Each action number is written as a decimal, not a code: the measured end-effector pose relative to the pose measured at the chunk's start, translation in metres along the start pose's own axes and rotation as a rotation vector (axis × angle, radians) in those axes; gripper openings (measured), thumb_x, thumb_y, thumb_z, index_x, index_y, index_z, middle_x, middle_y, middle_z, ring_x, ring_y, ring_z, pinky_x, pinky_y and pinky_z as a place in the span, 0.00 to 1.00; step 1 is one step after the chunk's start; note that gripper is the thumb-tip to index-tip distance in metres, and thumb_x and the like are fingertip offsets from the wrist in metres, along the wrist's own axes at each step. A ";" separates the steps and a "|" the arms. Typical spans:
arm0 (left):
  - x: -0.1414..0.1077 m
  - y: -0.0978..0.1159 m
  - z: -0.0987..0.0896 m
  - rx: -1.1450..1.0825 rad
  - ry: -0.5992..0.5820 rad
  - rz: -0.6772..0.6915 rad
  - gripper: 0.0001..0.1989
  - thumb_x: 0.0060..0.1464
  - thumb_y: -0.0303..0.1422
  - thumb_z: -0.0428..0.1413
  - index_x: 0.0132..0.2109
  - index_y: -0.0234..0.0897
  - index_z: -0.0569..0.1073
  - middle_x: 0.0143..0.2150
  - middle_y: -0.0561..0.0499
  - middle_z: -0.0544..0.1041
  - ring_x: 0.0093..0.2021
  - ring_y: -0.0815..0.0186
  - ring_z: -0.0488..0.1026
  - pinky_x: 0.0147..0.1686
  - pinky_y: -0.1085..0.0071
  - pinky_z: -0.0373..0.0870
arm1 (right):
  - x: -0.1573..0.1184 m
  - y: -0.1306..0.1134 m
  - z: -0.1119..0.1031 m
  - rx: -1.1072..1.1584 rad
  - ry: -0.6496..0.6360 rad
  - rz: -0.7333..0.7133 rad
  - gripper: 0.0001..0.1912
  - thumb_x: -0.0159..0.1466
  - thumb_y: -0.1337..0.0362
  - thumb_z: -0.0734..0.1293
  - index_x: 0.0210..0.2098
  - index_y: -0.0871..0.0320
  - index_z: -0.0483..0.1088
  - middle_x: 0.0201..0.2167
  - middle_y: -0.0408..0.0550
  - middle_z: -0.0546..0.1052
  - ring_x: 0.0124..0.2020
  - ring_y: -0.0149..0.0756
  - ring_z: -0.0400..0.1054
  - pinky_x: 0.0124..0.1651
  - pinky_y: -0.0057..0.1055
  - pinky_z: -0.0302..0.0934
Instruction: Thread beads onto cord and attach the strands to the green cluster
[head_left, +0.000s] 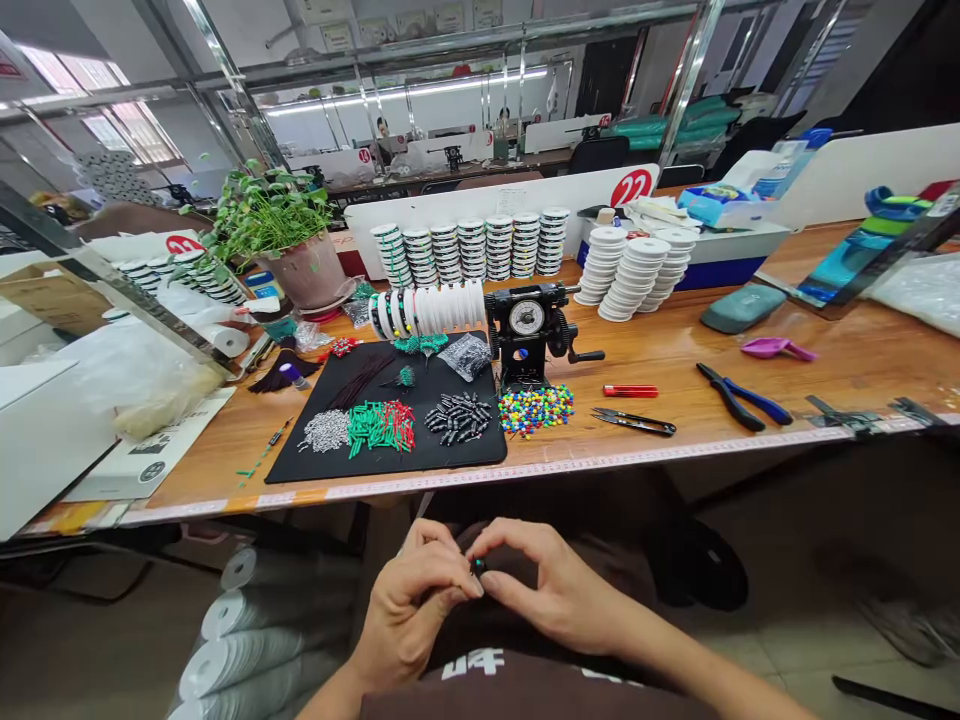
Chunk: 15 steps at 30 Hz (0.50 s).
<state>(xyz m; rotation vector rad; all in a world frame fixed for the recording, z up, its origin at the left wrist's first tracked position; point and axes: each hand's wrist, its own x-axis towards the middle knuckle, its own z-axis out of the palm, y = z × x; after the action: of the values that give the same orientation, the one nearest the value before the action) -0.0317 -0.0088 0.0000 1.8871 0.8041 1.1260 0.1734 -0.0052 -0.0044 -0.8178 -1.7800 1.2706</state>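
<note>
Below the table's front edge, over my lap, my left hand (420, 590) and my right hand (551, 580) meet at the fingertips. Between them is a tiny dark piece with a green spot (478, 566), too small to name. My left thumb and fingers pinch together at its left side. On the other side, my right thumb and index finger curve round and close on it. On the black mat (382, 468) beyond lie silvery small parts (326, 432), green and red sleeves (381, 428) and black cylindrical pieces (457, 418).
A hand-cranked winder (526, 330) carries a row of white spools (427, 310). Coloured beads (535, 410), thread snips (634, 421), a red case (630, 391) and pliers (739, 398) lie rightward. Spool stacks (637, 278) and a potted plant (300, 270) stand behind.
</note>
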 end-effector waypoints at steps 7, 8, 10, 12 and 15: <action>0.004 0.001 -0.005 0.213 -0.091 0.183 0.08 0.67 0.32 0.54 0.40 0.41 0.78 0.32 0.51 0.80 0.37 0.64 0.67 0.41 0.68 0.67 | -0.003 0.003 0.001 0.215 0.031 0.170 0.01 0.66 0.67 0.66 0.38 0.57 0.70 0.33 0.41 0.73 0.33 0.32 0.66 0.36 0.25 0.60; 0.004 0.001 -0.005 0.257 -0.097 0.210 0.08 0.67 0.32 0.53 0.41 0.40 0.78 0.32 0.51 0.81 0.37 0.64 0.68 0.41 0.68 0.67 | -0.004 0.003 0.003 0.220 0.060 0.181 0.01 0.66 0.67 0.66 0.39 0.56 0.69 0.34 0.42 0.72 0.34 0.31 0.66 0.35 0.25 0.60; 0.002 0.001 -0.006 0.364 -0.116 0.256 0.10 0.68 0.30 0.52 0.42 0.41 0.78 0.34 0.50 0.81 0.38 0.63 0.68 0.41 0.67 0.67 | -0.007 0.004 0.006 0.164 0.129 0.180 0.05 0.66 0.68 0.66 0.41 0.56 0.68 0.35 0.42 0.72 0.31 0.30 0.64 0.32 0.24 0.59; -0.001 0.000 -0.007 0.478 -0.124 0.294 0.11 0.68 0.28 0.51 0.44 0.41 0.79 0.36 0.50 0.82 0.40 0.62 0.69 0.42 0.66 0.67 | -0.009 0.005 0.007 0.031 0.188 0.123 0.06 0.65 0.69 0.67 0.41 0.55 0.67 0.34 0.41 0.71 0.28 0.29 0.62 0.29 0.24 0.58; -0.007 0.000 -0.006 0.624 -0.119 0.350 0.14 0.69 0.27 0.48 0.46 0.40 0.79 0.38 0.50 0.83 0.42 0.61 0.69 0.45 0.64 0.64 | -0.010 0.006 0.006 -0.164 0.231 -0.060 0.03 0.67 0.70 0.66 0.37 0.56 0.67 0.33 0.43 0.70 0.30 0.31 0.63 0.32 0.26 0.58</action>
<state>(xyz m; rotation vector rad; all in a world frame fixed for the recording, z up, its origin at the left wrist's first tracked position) -0.0403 -0.0128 -0.0006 2.6703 0.8404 1.0202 0.1737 -0.0148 -0.0136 -0.9542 -1.7228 0.9588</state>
